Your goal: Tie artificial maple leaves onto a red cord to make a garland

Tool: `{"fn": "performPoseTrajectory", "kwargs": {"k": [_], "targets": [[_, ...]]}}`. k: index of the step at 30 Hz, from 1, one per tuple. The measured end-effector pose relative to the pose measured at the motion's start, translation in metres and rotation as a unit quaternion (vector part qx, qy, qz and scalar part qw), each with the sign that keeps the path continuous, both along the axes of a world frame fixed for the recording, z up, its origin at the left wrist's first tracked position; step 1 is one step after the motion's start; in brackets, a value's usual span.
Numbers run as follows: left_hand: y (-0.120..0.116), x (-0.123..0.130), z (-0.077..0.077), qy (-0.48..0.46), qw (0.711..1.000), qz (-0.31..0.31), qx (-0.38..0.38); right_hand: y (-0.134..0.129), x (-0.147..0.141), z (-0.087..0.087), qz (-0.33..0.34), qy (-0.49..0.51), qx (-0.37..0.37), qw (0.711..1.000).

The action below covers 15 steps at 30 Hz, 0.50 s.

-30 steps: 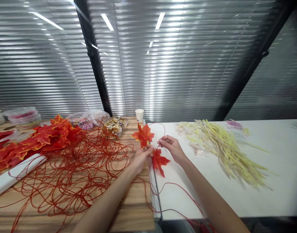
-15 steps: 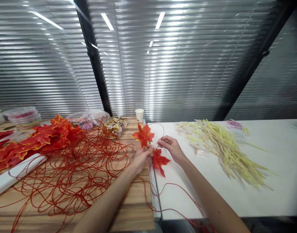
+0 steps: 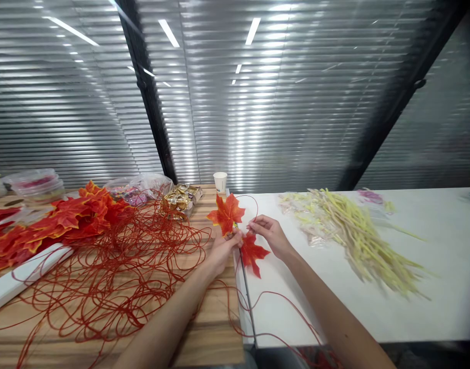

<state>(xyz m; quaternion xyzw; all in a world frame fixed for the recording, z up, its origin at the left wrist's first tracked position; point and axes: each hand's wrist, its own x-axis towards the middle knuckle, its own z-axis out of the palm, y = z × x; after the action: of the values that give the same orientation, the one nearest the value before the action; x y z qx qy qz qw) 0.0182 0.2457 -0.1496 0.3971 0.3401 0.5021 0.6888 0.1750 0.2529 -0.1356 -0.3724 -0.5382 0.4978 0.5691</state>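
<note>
Wooden table (image 3: 204, 338) abuts white table (image 3: 430, 230); ribbed, seemingly glass wall (image 3: 296, 102) behind.

Bare white table (image 3: 430, 302) lies open on the near right, past the yellow stems (image 3: 358, 230). On the left, tangled red cord (image 3: 115, 266) and piled maple leaves (image 3: 65, 218) crowd the wooden table (image 3: 211, 333); a paper cup (image 3: 220, 182) stands far centre.

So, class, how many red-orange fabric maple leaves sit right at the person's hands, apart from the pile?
2: one red-orange fabric maple leaf stands above the left hand, the other hangs below the right hand. The pile may hide more.
</note>
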Motion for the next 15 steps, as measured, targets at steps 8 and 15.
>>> {"fn": "performPoseTrajectory", "kwargs": {"k": [8, 15], "targets": [[0.0018, 0.0002, 0.0001, -0.026, 1.000, -0.008, 0.004, 0.0005, 0.0001, 0.0002, 0.004, -0.008, -0.002, 1.000], [0.0008, 0.0022, 0.0041, -0.071, 0.996, 0.022, -0.043, -0.0007, -0.0006, 0.0012, 0.014, -0.007, 0.000, 1.000]]}}
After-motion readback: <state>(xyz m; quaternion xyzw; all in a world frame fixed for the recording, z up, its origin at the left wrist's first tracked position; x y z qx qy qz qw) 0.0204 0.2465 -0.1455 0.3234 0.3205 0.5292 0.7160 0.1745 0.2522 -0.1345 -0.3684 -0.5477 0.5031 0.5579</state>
